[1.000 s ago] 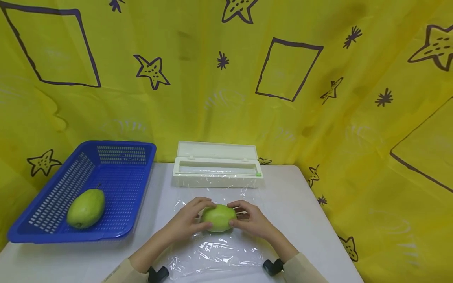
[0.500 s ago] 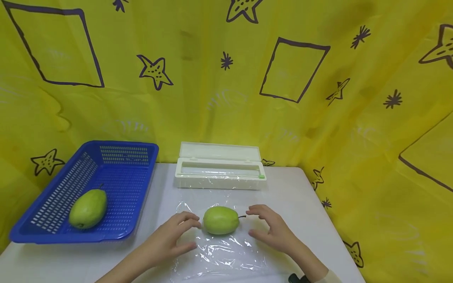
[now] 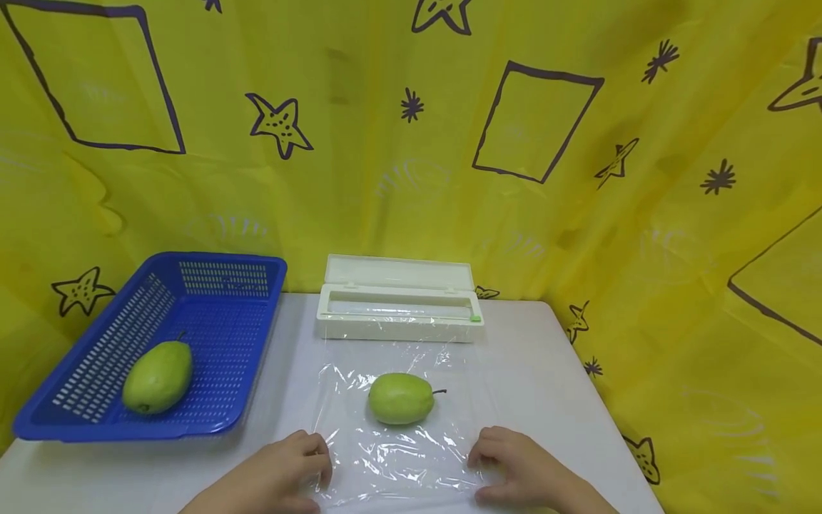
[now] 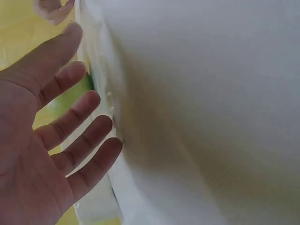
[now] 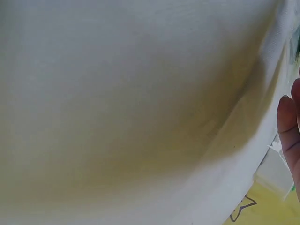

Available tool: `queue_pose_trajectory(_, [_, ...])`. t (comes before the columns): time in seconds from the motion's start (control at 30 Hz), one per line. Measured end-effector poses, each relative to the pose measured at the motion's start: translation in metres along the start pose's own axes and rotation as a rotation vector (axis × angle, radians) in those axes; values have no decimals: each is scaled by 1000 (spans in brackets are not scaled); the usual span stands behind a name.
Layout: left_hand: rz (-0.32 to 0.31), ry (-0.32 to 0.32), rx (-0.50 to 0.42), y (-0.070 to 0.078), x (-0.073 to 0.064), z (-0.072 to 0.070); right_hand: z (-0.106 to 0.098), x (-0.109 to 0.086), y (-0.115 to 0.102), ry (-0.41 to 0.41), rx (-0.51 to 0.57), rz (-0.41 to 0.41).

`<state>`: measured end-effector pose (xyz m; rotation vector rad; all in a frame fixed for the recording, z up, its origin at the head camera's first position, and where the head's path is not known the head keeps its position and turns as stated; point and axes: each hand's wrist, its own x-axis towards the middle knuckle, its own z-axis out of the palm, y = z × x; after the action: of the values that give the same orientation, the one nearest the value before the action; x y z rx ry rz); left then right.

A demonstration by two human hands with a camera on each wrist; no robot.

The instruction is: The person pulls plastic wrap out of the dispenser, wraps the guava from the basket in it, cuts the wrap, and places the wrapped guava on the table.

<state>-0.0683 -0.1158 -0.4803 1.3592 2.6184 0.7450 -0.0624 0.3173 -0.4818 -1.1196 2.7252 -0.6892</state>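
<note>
On a sheet of clear cling film (image 3: 417,460) lies a smooth green oval fruit (image 3: 401,398), its thin dark stem pointing right. Neither hand touches it. My left hand (image 3: 282,467) is by the film's left side, near the front; the left wrist view shows its thumb and fingers (image 4: 77,115) spread and holding nothing. At the film's right side is my right hand (image 3: 516,467), fingers loosely bent and thumb apart from them. Only a few of its fingers (image 5: 288,122) enter the right wrist view. Whether either hand touches the film is unclear.
Behind the fruit stands a white cling film box (image 3: 401,330), lid raised, a roll inside and the film drawn forward from it. A blue basket (image 3: 257,357) at left holds another green fruit (image 3: 157,377). A yellow patterned curtain (image 3: 372,178) hangs behind the white table (image 3: 546,371).
Both hands held the fruit a second ago, then let go and moved apart. They have since drawn back toward the near part of the film. The fruit stays on the film, its stem now visible.
</note>
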Motion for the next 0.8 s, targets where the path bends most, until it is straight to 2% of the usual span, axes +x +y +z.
queue_pose_trajectory(0.07, [-5,-24,4,-1,0,1,1,-2,1,-26,13,19])
queue_pose_trajectory(0.17, [6,-16,29,-2,0,3,2,-4,2,-80,74,65])
queue_pose_trajectory(0.33, [118,72,133,-6,0,8,2,-4,0,-160,150,150])
queue_pose_trajectory(0.4, [159,105,177,-8,1,10,2,-4,0,-167,132,145])
queue_pose_trajectory(0.5, [184,133,211,-8,1,13,1,-3,-1,-170,125,134])
queue_pose_trajectory(0.7, [179,157,217,-8,0,15,4,-3,1,-129,146,81])
queue_pose_trajectory(0.8, [160,186,182,-7,-1,15,3,-3,2,-97,173,80])
